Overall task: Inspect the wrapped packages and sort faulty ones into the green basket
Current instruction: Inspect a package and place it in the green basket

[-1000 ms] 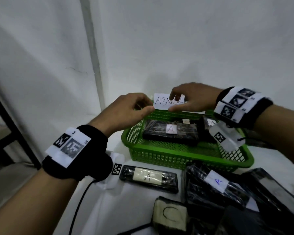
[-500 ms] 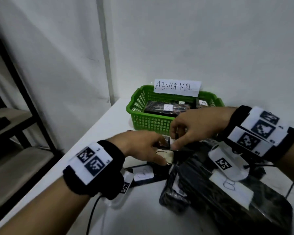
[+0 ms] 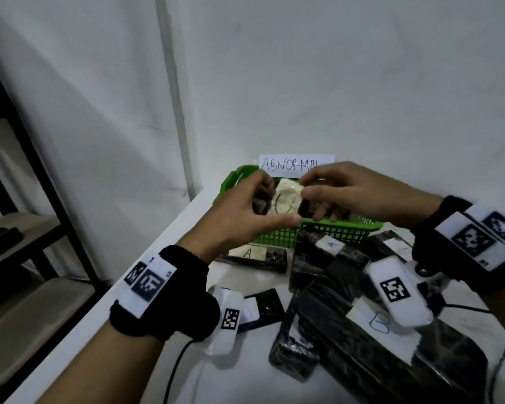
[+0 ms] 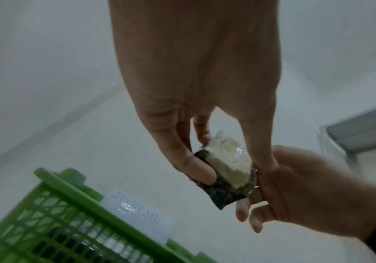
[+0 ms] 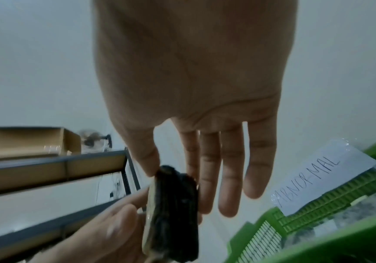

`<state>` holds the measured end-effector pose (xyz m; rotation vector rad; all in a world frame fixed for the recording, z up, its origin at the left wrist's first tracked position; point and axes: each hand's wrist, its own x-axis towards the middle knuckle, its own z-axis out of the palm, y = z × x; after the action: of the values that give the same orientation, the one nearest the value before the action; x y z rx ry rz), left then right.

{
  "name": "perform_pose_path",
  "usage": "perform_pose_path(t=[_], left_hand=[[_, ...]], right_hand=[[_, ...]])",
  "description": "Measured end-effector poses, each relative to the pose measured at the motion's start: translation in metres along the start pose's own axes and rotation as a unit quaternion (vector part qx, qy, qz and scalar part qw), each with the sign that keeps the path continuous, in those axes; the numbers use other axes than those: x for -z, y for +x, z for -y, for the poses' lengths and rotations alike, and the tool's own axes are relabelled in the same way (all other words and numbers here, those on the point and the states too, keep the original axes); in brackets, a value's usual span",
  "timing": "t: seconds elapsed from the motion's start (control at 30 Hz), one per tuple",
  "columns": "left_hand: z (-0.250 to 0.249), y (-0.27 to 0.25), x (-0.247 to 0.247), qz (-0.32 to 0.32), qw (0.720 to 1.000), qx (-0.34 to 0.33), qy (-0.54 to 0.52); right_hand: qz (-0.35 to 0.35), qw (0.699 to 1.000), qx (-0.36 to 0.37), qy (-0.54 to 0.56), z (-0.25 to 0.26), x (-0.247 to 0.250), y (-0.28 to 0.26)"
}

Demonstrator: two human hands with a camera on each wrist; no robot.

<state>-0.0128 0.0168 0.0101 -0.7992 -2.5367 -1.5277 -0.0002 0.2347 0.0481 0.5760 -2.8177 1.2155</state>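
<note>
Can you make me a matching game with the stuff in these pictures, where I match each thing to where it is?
Things:
1. small package
2. ABNORMAL sign
3. package marked B
4. green basket

Places:
a. lying on the white table, nearest the person
b. held up between the left hand and right hand
c. stuck up at the basket's far rim
d. standing at the back of the table, by the wall

Pairs: 1-b, 2-c, 3-a, 4-d
</note>
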Motion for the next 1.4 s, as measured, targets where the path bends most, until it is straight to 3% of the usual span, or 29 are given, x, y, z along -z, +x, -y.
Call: perform_pose_path(t=[0.13, 0.3, 0.47, 0.8, 1.13, 1.4], left_hand=[[-0.012, 0.019, -0.009, -0.036, 0.983, 0.002, -0.181], [-0.025, 0.054, -0.020, -0.050, 0.965, -0.008, -0.259], [-0.031, 0.073, -0.036, 0.019, 0.976, -0.030, -0.217], [-0.021, 0.061, -0.058, 0.044, 0.971, -0.029, -0.234], [-0.035, 0.050, -0.074, 0.072, 0.976, -0.038, -0.202], [-0.031, 0.055, -0.074, 0.051, 0.981, -0.037, -0.184]], right_hand=[[-0.110, 0.993, 0.020, 0.050, -0.003, 0.022, -0.006], [-0.133, 0.988, 0.016, 0.080, -0.008, 0.034, -0.011], [-0.190, 0.977, -0.014, 0.098, -0.020, 0.043, -0.012], [-0.143, 0.985, -0.028, 0.097, -0.038, 0.043, -0.046], [-0.176, 0.980, -0.022, 0.086, -0.040, 0.044, -0.063], [-0.183, 0.979, -0.032, 0.085, -0.041, 0.037, -0.056]])
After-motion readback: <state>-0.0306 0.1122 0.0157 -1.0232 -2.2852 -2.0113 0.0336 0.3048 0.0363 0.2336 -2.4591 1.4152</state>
